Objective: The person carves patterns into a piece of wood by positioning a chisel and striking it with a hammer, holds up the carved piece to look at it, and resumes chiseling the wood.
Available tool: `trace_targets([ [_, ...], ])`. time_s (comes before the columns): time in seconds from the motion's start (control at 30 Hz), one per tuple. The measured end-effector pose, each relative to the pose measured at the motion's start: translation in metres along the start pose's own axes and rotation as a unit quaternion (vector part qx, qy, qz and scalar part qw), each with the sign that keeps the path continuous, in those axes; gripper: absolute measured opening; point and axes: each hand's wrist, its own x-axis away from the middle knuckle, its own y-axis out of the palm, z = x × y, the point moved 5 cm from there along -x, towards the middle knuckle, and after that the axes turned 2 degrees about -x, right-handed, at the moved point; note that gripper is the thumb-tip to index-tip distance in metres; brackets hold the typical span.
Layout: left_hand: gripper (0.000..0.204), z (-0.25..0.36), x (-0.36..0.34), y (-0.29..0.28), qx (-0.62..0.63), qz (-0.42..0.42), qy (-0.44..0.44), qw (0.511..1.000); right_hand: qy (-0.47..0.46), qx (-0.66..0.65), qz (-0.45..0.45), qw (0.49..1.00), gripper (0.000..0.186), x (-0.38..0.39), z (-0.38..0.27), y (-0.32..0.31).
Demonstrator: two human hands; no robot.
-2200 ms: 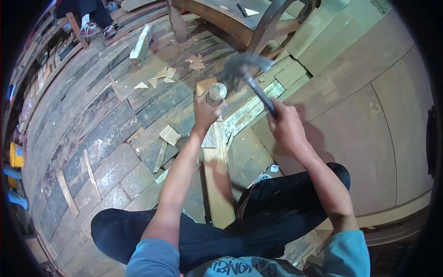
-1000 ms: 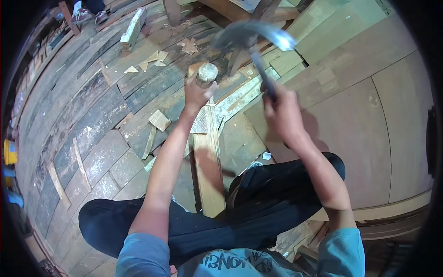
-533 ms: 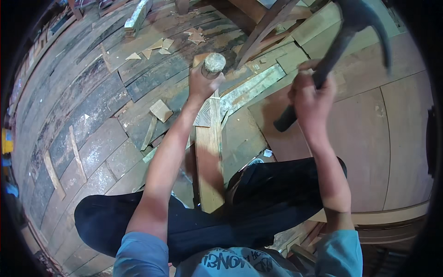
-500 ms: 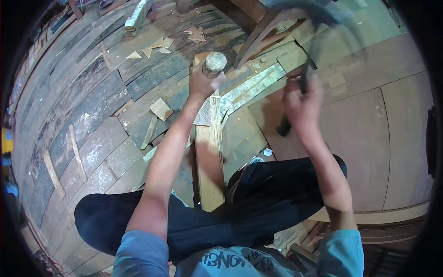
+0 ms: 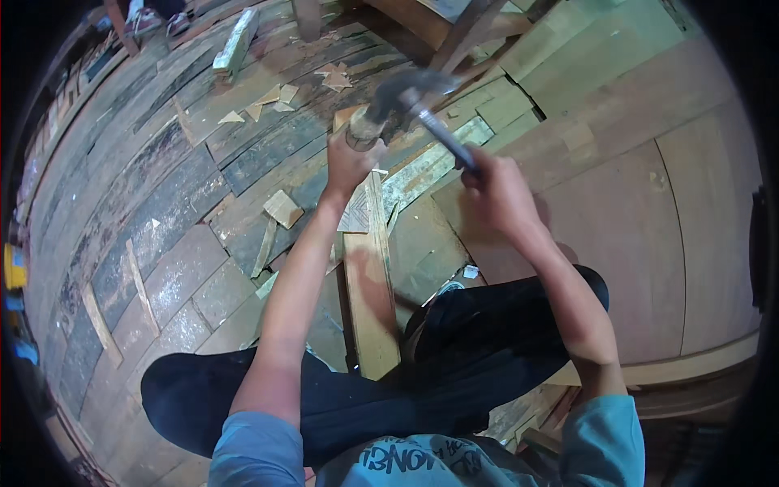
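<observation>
My left hand [image 5: 349, 169] is closed around a chisel [image 5: 365, 128] with a pale, round-ended handle; its blade is hidden beneath the fist. Under it runs a long wooden beam [image 5: 371, 284], which stretches from between my legs toward the far side. A small piece with a zigzag grain [image 5: 355, 215] lies on the beam just on the near side of my left hand. In my right hand [image 5: 501, 193] is a claw hammer [image 5: 442, 132] with a metal shaft. The hammer's dark head is at the top of the chisel handle and appears to touch it.
Thin wood chips [image 5: 268, 101] and a small block [image 5: 283, 209] lie on the plank floor to the left. A whitish board [image 5: 438, 166] rests right of the beam. Beyond stand wooden legs [image 5: 307, 20]. A large flat panel [image 5: 625, 243] covers the right side.
The hammer has swung down and left from its raised, blurred position to the chisel's top. My left hand keeps its hold, and the chisel handle looks more tilted.
</observation>
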Motion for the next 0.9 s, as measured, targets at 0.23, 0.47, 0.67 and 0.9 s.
trace_targets([
  [0.23,0.028,-0.01,-0.002,-0.001,-0.011,0.001,-0.039,0.999,-0.047,-0.216,0.169,0.961,0.006,-0.008,-0.019,-0.044],
  [0.47,0.026,0.001,-0.002,-0.002,0.01,0.015,-0.004,1.0,-0.055,-0.016,0.093,0.994,0.015,-0.008,-0.009,-0.013],
  [0.67,0.018,0.001,-0.004,0.001,0.025,0.016,-0.032,0.999,-0.003,-0.118,0.077,0.99,0.008,-0.013,0.003,-0.01],
  [0.9,0.022,-0.035,-0.005,-0.007,0.034,0.056,-0.086,0.994,0.026,-0.186,0.123,0.974,0.011,-0.008,0.026,-0.028],
])
